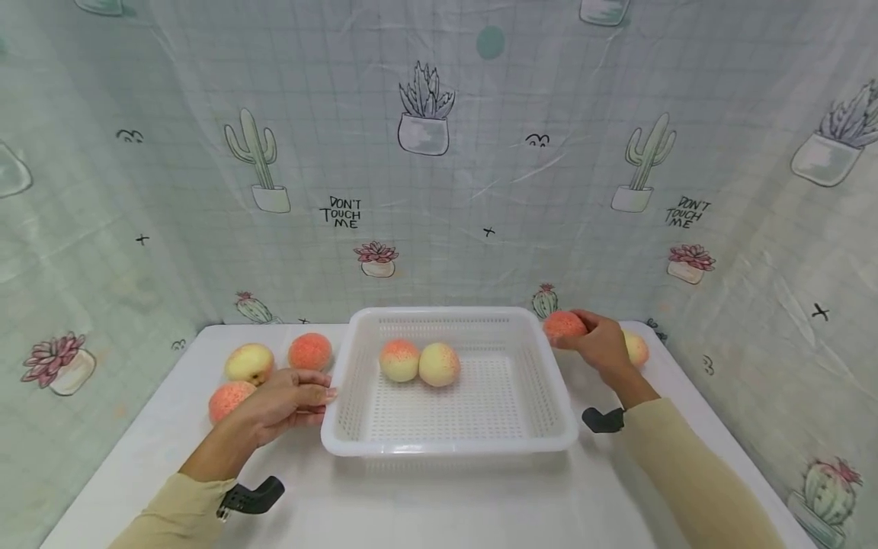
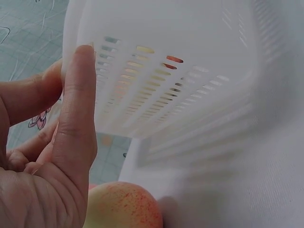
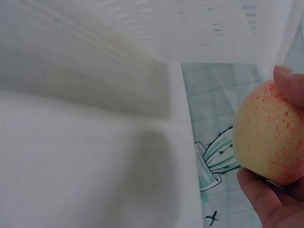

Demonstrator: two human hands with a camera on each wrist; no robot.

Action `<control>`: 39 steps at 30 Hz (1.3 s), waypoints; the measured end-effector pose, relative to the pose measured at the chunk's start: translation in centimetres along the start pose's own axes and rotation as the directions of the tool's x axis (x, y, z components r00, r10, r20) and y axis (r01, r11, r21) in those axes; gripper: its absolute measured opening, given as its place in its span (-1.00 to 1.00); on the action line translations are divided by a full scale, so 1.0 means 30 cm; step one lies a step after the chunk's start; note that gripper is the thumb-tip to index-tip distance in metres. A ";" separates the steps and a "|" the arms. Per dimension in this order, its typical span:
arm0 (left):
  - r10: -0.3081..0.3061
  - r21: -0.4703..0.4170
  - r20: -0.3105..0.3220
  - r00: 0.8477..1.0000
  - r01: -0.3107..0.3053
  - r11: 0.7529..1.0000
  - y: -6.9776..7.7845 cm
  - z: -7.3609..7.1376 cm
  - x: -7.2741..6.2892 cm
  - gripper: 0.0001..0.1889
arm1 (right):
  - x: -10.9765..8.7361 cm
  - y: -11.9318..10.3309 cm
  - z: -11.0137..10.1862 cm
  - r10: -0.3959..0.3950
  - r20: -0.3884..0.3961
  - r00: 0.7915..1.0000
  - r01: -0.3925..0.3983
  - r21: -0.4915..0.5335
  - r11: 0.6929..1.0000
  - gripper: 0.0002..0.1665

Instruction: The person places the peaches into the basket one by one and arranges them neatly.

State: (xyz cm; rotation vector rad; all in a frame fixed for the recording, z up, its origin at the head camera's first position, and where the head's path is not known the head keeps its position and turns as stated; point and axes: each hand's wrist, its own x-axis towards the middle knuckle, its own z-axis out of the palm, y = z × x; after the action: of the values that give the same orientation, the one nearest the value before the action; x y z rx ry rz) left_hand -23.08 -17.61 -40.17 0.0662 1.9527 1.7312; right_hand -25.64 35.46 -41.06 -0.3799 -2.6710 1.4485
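A white plastic basket [image 1: 449,446] with slotted walls stands mid-table, two yellow-red peaches [image 1: 439,364] touching each other inside. At its left rim, my left hand [image 1: 291,404] pinches the edge between thumb and fingers; the left wrist view shows the thumb [image 2: 78,95] against the basket wall [image 2: 190,28]. My right hand [image 1: 600,347] holds a red-speckled peach [image 1: 564,325] just outside the basket's right rim. In the right wrist view that peach [image 3: 266,135] sits between thumb and fingers, raised off the table.
Left of the basket lie a yellow peach [image 1: 250,363], a red one [image 1: 309,351] and another red one [image 1: 229,400], partly behind the left hand. A yellowish peach [image 1: 636,348] lies beyond the right wrist. A printed curtain [image 1: 480,191] hangs around the white table [image 1: 439,503].
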 end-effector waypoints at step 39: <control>-0.006 0.001 -0.019 1.000 0.006 1.000 0.005 -0.002 0.003 -0.58 | -0.043 -0.178 -0.006 -0.135 0.115 0.984 0.134 0.016 0.991 -0.04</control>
State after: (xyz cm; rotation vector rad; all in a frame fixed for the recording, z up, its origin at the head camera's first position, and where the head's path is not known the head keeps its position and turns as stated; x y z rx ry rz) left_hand -23.25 -17.61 -40.05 0.0446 1.9655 1.7332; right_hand -25.31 32.48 -36.45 -0.1146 -2.7179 1.4837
